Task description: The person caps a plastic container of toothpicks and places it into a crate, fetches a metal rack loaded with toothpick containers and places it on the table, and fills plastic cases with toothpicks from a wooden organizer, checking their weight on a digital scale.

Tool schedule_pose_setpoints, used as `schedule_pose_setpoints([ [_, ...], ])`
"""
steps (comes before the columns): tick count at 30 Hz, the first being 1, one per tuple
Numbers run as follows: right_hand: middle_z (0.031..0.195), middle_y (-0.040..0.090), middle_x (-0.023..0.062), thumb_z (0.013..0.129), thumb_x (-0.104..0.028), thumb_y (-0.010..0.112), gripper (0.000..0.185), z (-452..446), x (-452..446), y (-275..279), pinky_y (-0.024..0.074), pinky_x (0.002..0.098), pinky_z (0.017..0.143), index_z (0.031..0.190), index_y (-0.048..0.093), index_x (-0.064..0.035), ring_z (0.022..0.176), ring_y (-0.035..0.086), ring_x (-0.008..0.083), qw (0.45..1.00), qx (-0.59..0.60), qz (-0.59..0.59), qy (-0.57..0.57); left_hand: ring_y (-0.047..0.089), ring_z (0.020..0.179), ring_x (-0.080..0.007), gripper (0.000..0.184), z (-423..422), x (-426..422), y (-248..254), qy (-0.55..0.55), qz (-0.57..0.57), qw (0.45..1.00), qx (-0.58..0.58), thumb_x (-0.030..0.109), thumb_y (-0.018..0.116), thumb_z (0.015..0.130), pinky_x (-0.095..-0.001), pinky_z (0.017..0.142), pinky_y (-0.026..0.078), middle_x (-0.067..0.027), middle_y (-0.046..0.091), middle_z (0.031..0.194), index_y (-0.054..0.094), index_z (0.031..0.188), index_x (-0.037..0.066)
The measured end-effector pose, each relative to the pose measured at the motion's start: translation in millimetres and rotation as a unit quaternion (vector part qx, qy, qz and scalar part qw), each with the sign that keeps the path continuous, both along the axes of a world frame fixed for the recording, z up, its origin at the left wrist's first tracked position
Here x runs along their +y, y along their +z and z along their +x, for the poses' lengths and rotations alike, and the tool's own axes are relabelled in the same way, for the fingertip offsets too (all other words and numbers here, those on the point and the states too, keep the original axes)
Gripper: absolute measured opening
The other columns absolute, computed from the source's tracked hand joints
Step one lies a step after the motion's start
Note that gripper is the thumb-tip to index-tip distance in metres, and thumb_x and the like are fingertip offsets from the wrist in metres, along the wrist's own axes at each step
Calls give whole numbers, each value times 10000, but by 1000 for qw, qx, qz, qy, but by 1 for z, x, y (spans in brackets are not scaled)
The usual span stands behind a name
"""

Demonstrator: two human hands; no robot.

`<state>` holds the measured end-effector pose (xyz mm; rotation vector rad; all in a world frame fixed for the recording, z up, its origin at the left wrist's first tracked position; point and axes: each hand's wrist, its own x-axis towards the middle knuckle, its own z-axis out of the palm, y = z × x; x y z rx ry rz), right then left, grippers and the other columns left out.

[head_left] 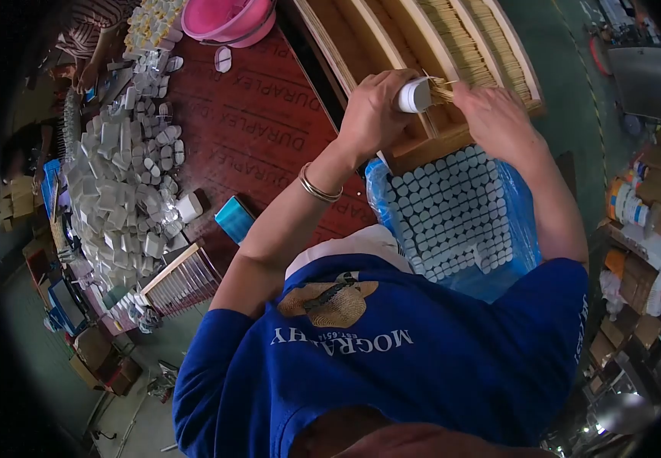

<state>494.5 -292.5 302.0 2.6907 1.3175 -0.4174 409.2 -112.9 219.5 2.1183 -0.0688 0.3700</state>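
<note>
My left hand (376, 111) is closed around a small white container (414, 95) over the wooden tray (414, 153). Close to its right, my right hand (494, 122) pinches a bunch of thin yellowish sticks (443, 90) at the container's open end. More such sticks (472, 53) lie in rows in the tray's right compartments. Just below the tray, a box lined with blue plastic (525, 221) holds several rows of white containers (449, 202).
A large heap of clear and white containers (109, 191) covers the left side of the red table (246, 114). A pink basin (220, 19) stands at the table's back. A teal case (234, 220) lies near the front edge. Another person's arm (98, 57) shows at upper left.
</note>
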Motion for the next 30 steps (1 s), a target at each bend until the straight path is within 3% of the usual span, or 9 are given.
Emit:
schedule_pose_setpoints([
  [5, 880, 683, 182, 860, -9, 462, 173, 7, 11, 10, 518, 439, 797, 907, 627, 6, 867, 676, 326, 999, 8, -37, 32, 624, 1012, -325, 556, -2, -2, 1, 17, 49, 999, 4, -3, 762, 616, -397, 883, 510, -117, 661, 1070, 603, 1145, 65],
  [9, 817, 671, 198, 822, 6, 522, 126, 5, 26, 13, 517, 454, 779, 897, 617, 42, 836, 669, 345, 997, 15, -63, 53, 628, 996, -328, 524, 0, -4, -6, 5, 51, 999, 2, 16, 762, 630, -395, 875, 510, -119, 664, 1052, 610, 1129, 66],
  [14, 828, 678, 183, 828, -20, 546, 107, 5, 32, 0, 529, 432, 741, 874, 633, 20, 821, 678, 324, 997, -24, -37, 66, 648, 953, -324, 444, 3, -7, -7, -1, 13, 1000, -2, 57, 763, 685, -387, 839, 524, -145, 670, 1020, 621, 1106, 48],
  [17, 869, 688, 176, 825, -53, 608, 97, 5, 38, 2, 558, 404, 742, 872, 679, -5, 856, 685, 302, 999, -16, -38, 8, 660, 948, -305, 440, 2, -9, -4, 10, -48, 998, 41, 82, 772, 713, -370, 820, 535, -154, 670, 1031, 616, 1123, 41],
  [20, 876, 681, 181, 848, -83, 629, 95, 8, 36, 3, 547, 412, 736, 879, 643, 6, 840, 682, 309, 999, 29, 4, -31, 667, 948, -287, 436, 3, -8, -4, 30, -68, 996, 46, 111, 776, 743, -357, 815, 539, -153, 671, 1039, 612, 1141, 41],
  [22, 849, 670, 148, 846, -150, 684, 202, 8, 27, -1, 513, 401, 691, 876, 582, 22, 793, 663, 287, 974, 96, 178, -100, 668, 949, -286, 432, 4, -6, -4, 36, -74, 995, 49, 117, 774, 751, -357, 813, 540, -151, 671, 1045, 613, 1145, 44],
  [23, 849, 670, 148, 846, -150, 684, 202, 5, 25, -4, 513, 401, 691, 876, 582, 22, 793, 663, 287, 975, 97, 177, -98, 668, 950, -286, 427, 4, -5, -4, 40, -79, 995, 52, 123, 773, 760, -358, 812, 541, -150, 671, 1052, 613, 1149, 48],
  [25, 821, 647, 129, 861, -111, 675, 167, 0, 22, -10, 493, 354, 648, 890, 564, 11, 739, 636, 234, 925, 137, 327, -138, 657, 940, -315, 427, 5, -7, -3, 45, -97, 993, 43, 86, 755, 732, -375, 815, 534, -158, 667, 1028, 612, 1132, 43],
  [30, 811, 641, 96, 873, -87, 663, 127, -5, 17, -15, 478, 296, 629, 939, 599, 0, 706, 607, 182, 920, 99, 362, -112, 643, 949, -339, 437, 5, -9, -9, 46, -101, 994, 20, 49, 741, 700, -393, 830, 525, -164, 661, 1022, 611, 1117, 42],
])
